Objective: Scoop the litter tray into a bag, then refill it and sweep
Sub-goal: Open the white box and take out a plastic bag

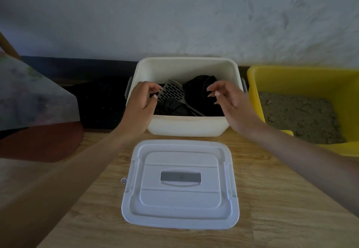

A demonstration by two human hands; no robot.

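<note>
Hands over white bin (186,129): left hand (141,102) curls at grey scoop (172,92) inside, grip unclear; right hand (231,104) relaxed, empty. Lid (180,184) before bin, yellow litter tray (272,72) beside.

No text is readable; the grey handle (180,176) of the white lid (180,214) bears a small mark (too blurred to read).

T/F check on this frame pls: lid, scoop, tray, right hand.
1. The lid is on the white bin. False: the lid lies on the floor in front of the open bin.
2. The scoop is inside the bin. True.
3. The yellow tray sits left of the bin. False: it sits to the right.
4. The tray holds litter. True.
5. The right hand grips the scoop. False: it hovers above a black bag, holding nothing.
</note>
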